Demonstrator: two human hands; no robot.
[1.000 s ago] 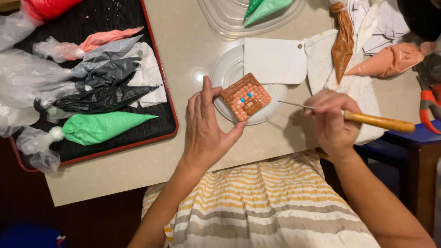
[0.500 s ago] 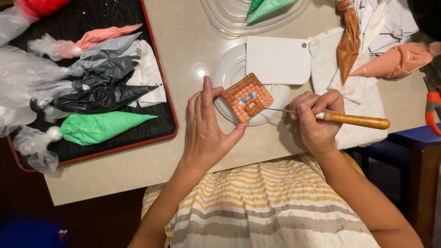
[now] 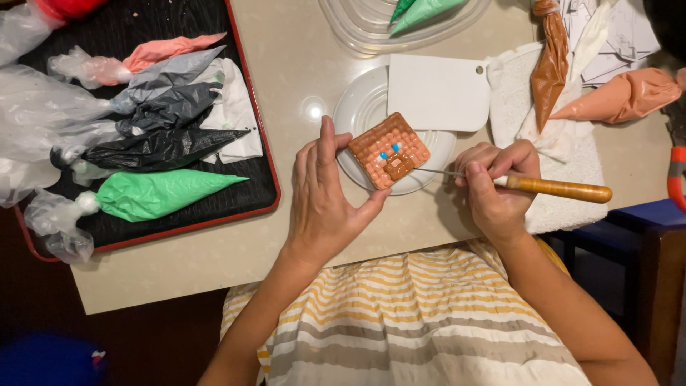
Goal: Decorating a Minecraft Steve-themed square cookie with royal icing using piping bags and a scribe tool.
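**Fine point meets iced cookie**

My left hand (image 3: 323, 196) steadies a square cookie (image 3: 389, 150) on a small white plate (image 3: 355, 107) near the middle of the bench (image 3: 300, 64). My fingers (image 3: 325, 139) reach along the cookie's left edge and my thumb presses its lower corner, so the hand is closed loosely around it. The cookie is iced in an orange-brown grid with two blue dots and a darker brown patch low down.

My right hand (image 3: 494, 187) is closed tight on a scribe (image 3: 550, 188) with a wooden handle, held like a pen. Its thin metal needle runs left toward the cookie's right edge; whether the tip touches the icing I cannot tell.

A white scraper (image 3: 437, 91) lies across the plate's upper right rim. To the right, on a white towel (image 3: 564, 207), lie a brown piping bag (image 3: 550, 61) and an orange bag (image 3: 620, 96). To the left, a red-rimmed black tray (image 3: 257, 164) carries more bags: a green bag (image 3: 161, 194) nearest me, a black bag (image 3: 153, 149), a grey bag (image 3: 168, 71) and a pink bag (image 3: 161, 50) beyond. A clear tub (image 3: 357, 32) at the far edge holds another green bag. My striped apron (image 3: 414, 336) fills the foreground.
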